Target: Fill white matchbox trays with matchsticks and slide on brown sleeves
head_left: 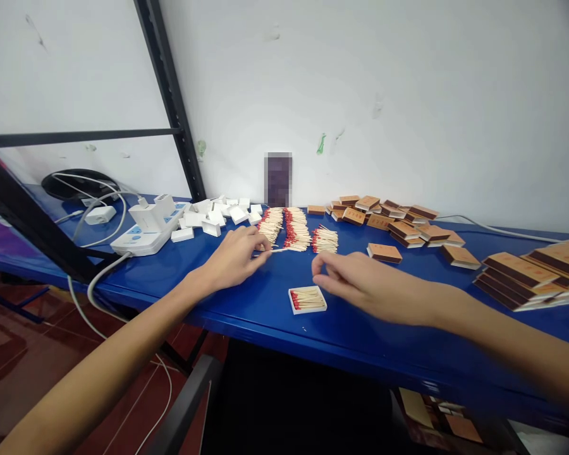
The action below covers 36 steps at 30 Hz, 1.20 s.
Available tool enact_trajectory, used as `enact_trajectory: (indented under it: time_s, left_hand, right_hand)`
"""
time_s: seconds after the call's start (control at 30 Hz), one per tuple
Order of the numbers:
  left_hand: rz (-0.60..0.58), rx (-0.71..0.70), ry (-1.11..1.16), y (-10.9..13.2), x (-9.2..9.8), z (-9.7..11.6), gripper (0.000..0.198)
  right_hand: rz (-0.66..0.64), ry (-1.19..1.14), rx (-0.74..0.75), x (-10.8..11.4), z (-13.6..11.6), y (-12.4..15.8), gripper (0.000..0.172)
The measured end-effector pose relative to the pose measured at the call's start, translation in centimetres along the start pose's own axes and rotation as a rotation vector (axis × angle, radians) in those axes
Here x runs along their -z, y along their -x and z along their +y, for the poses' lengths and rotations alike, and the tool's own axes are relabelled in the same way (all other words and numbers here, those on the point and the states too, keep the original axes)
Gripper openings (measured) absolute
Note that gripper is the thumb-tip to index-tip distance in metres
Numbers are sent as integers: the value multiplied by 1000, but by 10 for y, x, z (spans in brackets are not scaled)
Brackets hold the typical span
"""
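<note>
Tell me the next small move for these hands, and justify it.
Probably carry the match that the left hand appears to pinch to the white tray: it lies open near the right hand, with matches already inside.

Wall (408, 76) washed in bright, soft, fairly even light; dimming seen toward the top right corner. Faint glare caught along the front edge of the blue desk (251, 306); area below sunk in near-black. Matches (308, 299) rendered legibly; right forearm (516, 338) blurred toward the margin. Desk edge bowed by wide-angle distortion. Dark patch (278, 179) against wall pixelated.
</note>
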<state>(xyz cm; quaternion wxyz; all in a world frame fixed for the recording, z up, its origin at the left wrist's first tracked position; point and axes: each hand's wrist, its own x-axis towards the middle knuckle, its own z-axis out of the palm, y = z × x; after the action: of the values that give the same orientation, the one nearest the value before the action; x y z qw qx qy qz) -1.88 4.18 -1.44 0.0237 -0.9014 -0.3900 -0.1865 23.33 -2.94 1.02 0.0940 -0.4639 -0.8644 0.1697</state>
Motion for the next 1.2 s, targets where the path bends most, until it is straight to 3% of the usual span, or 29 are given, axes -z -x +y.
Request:
enact_trajectory:
  time_s: [0.1,0.23,0.47,0.6,0.73,0.9,1.2]
  left_hand:
    - [-14,-52,85,6,7,30,18]
    - [-97,-78,191,13,11,60,18]
    - [-106,-51,194,16,2,66,24]
    - [-92,-59,206,18,6,57,27]
    - [6,49,111,16,14,24,32]
    - [-86,141,-20,14,10,-19,36]
    - [-154,111,-48,4,-5,-21,26]
  right_hand:
    - [122,16,19,5,5,-2,29]
    - [118,-28,68,0,9,-3,26]
    - [28,-93,116,-6,9,-2,28]
    - [45,-58,157,-7,12,-4,26]
    - [65,-48,152,-8,14,-3,27]
    - [77,-50,154,-12,13,-2,28]
    - [115,-66,151,-17,11,-3,24]
